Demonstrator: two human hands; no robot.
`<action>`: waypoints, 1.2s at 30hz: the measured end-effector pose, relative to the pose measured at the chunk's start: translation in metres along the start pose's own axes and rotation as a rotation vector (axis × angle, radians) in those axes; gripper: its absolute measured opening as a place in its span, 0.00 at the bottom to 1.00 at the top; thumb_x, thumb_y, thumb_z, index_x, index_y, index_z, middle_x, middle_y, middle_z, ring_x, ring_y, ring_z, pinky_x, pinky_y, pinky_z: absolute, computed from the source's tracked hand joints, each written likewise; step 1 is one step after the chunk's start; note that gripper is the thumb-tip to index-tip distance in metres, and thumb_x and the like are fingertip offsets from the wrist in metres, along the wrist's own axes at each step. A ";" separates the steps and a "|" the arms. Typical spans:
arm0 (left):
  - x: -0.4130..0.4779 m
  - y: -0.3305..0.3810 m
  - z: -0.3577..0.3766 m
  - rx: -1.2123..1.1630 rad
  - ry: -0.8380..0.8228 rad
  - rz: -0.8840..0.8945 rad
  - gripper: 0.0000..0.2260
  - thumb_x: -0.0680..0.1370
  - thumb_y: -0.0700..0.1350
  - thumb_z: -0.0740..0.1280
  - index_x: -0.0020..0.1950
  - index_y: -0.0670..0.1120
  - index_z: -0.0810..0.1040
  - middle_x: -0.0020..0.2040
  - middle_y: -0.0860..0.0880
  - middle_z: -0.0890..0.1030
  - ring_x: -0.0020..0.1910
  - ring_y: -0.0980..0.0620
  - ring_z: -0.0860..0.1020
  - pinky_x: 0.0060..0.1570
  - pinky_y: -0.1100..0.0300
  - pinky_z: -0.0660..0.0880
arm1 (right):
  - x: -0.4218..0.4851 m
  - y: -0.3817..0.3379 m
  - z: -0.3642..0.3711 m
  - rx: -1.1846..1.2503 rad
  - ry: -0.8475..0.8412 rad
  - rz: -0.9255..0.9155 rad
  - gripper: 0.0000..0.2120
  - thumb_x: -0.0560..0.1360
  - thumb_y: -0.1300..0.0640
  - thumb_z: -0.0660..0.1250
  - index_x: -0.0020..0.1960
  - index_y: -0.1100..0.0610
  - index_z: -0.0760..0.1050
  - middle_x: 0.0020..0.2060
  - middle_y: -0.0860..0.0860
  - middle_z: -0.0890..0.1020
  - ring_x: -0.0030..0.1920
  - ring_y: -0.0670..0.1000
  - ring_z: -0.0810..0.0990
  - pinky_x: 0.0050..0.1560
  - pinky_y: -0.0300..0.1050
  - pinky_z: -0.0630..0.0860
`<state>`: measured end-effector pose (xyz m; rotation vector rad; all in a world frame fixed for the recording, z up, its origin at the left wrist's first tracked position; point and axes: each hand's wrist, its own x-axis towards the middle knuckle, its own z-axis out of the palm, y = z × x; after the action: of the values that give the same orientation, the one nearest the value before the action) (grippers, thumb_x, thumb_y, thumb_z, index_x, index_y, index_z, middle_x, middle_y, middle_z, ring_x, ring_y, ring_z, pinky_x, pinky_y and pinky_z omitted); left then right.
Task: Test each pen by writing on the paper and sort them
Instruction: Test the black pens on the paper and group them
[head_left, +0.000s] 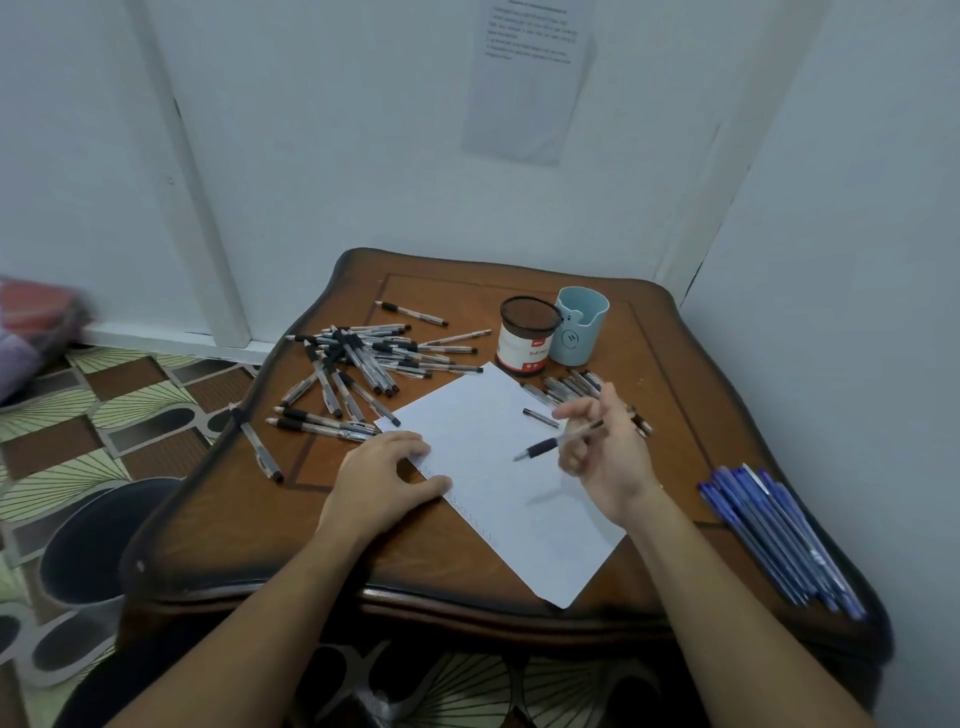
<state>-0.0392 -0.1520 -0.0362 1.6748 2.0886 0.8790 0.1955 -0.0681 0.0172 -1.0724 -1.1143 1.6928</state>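
A white sheet of paper (498, 467) lies slanted on the brown wooden table (670, 374). My left hand (382, 478) rests on the paper's left edge with fingers loosely curled. My right hand (605, 452) hovers above the paper and pinches a black-grip clear pen (550, 444), tip pointing left and down, just above the sheet. A pen cap or short pen piece (540, 417) lies on the paper near the fingers. A heap of black pens (363, 361) covers the table's left part. Several more pens (571, 387) lie behind my right hand.
A black mesh pen cup (527, 335) and a light blue cup (579, 325) stand at the back of the table. A bundle of blue pens (779, 535) lies at the right edge. A dark bin (98, 540) stands on the patterned floor to the left.
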 end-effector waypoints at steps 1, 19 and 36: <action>0.000 0.000 0.000 0.000 0.002 0.001 0.24 0.69 0.62 0.72 0.61 0.53 0.80 0.65 0.56 0.76 0.65 0.58 0.70 0.68 0.50 0.67 | -0.004 0.005 -0.004 -0.050 -0.008 0.014 0.28 0.83 0.40 0.49 0.49 0.61 0.79 0.25 0.53 0.68 0.28 0.49 0.67 0.33 0.43 0.65; 0.002 -0.002 0.004 0.027 -0.008 -0.013 0.26 0.70 0.63 0.72 0.63 0.52 0.79 0.67 0.56 0.74 0.66 0.58 0.69 0.69 0.48 0.66 | -0.022 0.049 0.000 -0.485 -0.277 -0.191 0.12 0.71 0.61 0.76 0.36 0.60 0.74 0.27 0.50 0.76 0.30 0.46 0.75 0.33 0.38 0.72; 0.003 -0.007 0.005 0.009 -0.011 -0.005 0.25 0.69 0.64 0.72 0.62 0.53 0.79 0.66 0.57 0.75 0.66 0.58 0.70 0.68 0.47 0.67 | -0.023 0.062 0.001 -0.630 -0.221 -0.252 0.19 0.70 0.66 0.70 0.27 0.55 0.65 0.25 0.50 0.68 0.29 0.48 0.66 0.33 0.42 0.66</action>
<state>-0.0423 -0.1484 -0.0434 1.6746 2.0921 0.8577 0.1910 -0.1067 -0.0369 -1.0641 -1.9201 1.3059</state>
